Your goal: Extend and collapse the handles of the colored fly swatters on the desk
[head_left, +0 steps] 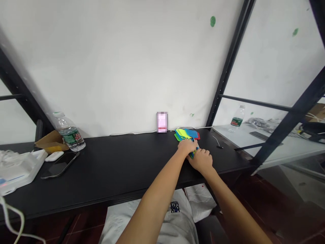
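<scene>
Near the right end of the black desk, a bundle of flat, round-cornered coloured pieces [186,133] fans out in yellow-green, blue, green and red. They look like plastic paddles with narrow ends, but their exact kind is not clear. My left hand [187,146] is closed around the bundle just below the wide coloured parts. Right beside it and nearer to me, my right hand [202,160] is closed on the lower, narrow ends. Bits of green and blue show between the two hands. My fingers hide much of the narrow ends.
A phone with a pink screen [162,122] leans upright on the wall. To the left are a water bottle [69,132], a dark phone [61,165], a white case [54,156] and a brown cardboard box [50,140]. A short cable [217,144] lies right of my hands.
</scene>
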A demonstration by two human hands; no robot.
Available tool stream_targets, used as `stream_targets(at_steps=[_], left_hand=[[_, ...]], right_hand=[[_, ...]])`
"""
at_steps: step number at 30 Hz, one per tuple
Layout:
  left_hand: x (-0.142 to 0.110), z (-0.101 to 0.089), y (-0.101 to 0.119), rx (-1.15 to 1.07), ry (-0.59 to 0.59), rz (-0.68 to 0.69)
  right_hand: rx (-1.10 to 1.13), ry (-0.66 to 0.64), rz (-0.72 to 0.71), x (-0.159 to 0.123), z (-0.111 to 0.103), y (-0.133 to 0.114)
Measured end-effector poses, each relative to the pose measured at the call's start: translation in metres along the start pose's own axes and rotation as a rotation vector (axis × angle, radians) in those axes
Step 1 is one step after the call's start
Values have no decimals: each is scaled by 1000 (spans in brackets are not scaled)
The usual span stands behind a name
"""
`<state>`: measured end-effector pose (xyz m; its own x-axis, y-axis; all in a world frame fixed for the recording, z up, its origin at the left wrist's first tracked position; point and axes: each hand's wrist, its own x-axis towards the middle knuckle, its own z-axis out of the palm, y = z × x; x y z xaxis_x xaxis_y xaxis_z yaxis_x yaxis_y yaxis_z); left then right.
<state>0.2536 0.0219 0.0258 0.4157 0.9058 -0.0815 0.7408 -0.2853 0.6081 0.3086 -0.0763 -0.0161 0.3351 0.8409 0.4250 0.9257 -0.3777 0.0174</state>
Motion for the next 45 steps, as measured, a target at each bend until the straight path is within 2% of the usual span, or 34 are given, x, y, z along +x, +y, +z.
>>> stream_targets(at_steps=[6, 10, 13, 20, 25, 29, 34, 45], left_hand=[[-3, -10, -45, -283, 34, -129], [-8, -24, -82, -435, 7, -133], [-15, -45, -109, -430, -23, -127], [-42, -108, -176, -301, 59, -176], [-68, -135, -213, -333, 78, -163], [-78, -142, -223, -356, 55, -116], [-76, -143, -226, -378, 22, -96], [-74, -147, -227, -421, -35, -104]], right_hand=[[-3, 28, -1, 4, 12, 3], [-19, 40, 21, 9, 16, 3], [-22, 21, 40, 15, 17, 4], [-25, -15, 88, 23, 19, 3], [-26, 36, 79, 20, 21, 3], [2, 70, 18, 15, 13, 2], [-15, 125, -106, 10, -4, 0], [-110, 6, -201, 16, -8, -6]])
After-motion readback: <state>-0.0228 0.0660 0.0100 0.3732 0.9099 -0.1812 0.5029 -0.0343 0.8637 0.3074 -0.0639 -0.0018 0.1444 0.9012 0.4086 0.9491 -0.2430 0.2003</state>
